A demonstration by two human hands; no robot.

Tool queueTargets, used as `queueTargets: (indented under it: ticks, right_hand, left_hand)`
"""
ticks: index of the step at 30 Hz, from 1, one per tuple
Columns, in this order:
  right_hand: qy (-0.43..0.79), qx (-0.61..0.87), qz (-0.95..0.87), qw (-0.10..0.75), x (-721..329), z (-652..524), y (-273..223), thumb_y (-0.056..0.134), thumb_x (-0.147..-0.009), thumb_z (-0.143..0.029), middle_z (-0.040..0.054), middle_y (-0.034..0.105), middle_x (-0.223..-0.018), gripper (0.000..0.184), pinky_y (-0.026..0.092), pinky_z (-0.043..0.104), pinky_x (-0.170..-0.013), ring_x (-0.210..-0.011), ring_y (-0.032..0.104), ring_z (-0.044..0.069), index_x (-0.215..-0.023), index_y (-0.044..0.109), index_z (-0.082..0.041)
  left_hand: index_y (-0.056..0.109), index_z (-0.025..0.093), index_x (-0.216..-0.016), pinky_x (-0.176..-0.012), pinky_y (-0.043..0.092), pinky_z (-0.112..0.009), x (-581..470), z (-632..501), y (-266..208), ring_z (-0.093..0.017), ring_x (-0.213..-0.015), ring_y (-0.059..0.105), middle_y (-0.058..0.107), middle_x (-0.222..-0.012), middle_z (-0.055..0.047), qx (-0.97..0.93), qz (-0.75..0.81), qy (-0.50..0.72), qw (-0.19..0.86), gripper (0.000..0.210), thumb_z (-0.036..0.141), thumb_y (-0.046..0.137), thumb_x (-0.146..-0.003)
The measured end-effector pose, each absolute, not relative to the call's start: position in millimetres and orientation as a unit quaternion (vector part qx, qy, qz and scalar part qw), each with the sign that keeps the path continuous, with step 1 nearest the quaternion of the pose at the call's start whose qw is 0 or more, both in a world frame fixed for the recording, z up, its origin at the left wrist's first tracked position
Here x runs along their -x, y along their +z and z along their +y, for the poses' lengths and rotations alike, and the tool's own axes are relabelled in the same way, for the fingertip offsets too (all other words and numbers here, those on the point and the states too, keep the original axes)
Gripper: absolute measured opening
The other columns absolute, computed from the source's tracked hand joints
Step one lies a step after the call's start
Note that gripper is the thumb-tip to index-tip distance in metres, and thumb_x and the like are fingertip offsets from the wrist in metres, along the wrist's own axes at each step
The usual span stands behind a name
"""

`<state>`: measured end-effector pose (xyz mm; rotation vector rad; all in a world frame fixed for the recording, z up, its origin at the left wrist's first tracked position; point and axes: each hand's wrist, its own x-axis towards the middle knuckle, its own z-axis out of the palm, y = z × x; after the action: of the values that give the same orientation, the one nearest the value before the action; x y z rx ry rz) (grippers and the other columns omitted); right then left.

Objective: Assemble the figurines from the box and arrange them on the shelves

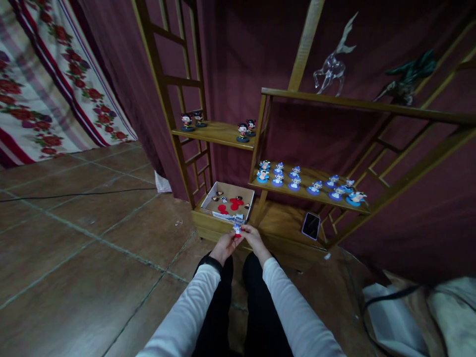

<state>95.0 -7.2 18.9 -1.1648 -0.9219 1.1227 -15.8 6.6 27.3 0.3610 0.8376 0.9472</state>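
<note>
Maroon curtain [234,59] behind, and left hand [224,246] and right hand [255,240] pinch an upright figurine [237,229] between them, box [235,189] just beyond their fingertips.

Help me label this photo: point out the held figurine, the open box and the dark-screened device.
Held figurine [237,229]: head view, its middle, above the red base.
Open box [232,191]: head view, bare inside surface.
Dark-screened device [311,226]: head view, screen.
</note>
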Motion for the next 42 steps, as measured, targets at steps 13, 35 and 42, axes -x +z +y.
queueTargets:
  ticks: [13,35,42]
  right_hand:
    - [0.544,0.502,-0.365,0.564,-98.3,-9.1,22.6,0.071,-0.055,-0.029,0.0007,0.067,-0.066,0.023,0.046,0.029,-0.063,-0.061,0.06,0.016,-0.072,0.067,-0.016]
    - [0.48,0.413,-0.425,0.647,-110.6,-38.3,44.1,0.064,-0.07,-0.034,0.0033,0.069,-0.1,0.028,0.046,0.035,-0.088,-0.093,0.062,0.02,-0.096,0.068,-0.023]
    - [0.475,0.469,-0.427,0.611,-114.4,-27.3,32.6,0.067,-0.066,-0.038,0.0029,0.071,-0.082,0.028,0.051,0.03,-0.067,-0.07,0.063,0.017,-0.087,0.07,-0.02]
  left_hand:
    - [0.059,0.007,-0.075,-0.062,0.056,-0.023,18.2,16.2,19.7,-0.012,-0.058,0.065,0.064,-0.065,-0.007,-0.164,0.411,0.418,0.793,0.015,-0.001,0.047,-0.079]
    - [0.066,0.013,-0.099,-0.081,0.047,-0.023,26.0,-15.6,54.5,-0.013,-0.082,0.065,0.07,-0.096,-0.008,-0.324,0.313,0.471,0.759,0.04,0.009,0.074,-0.06]
    - [0.068,0.012,-0.096,-0.077,0.047,-0.025,31.7,-15.6,59.5,-0.014,-0.077,0.064,0.07,-0.091,-0.009,-0.364,0.329,0.458,0.741,0.036,0.015,0.076,-0.06]
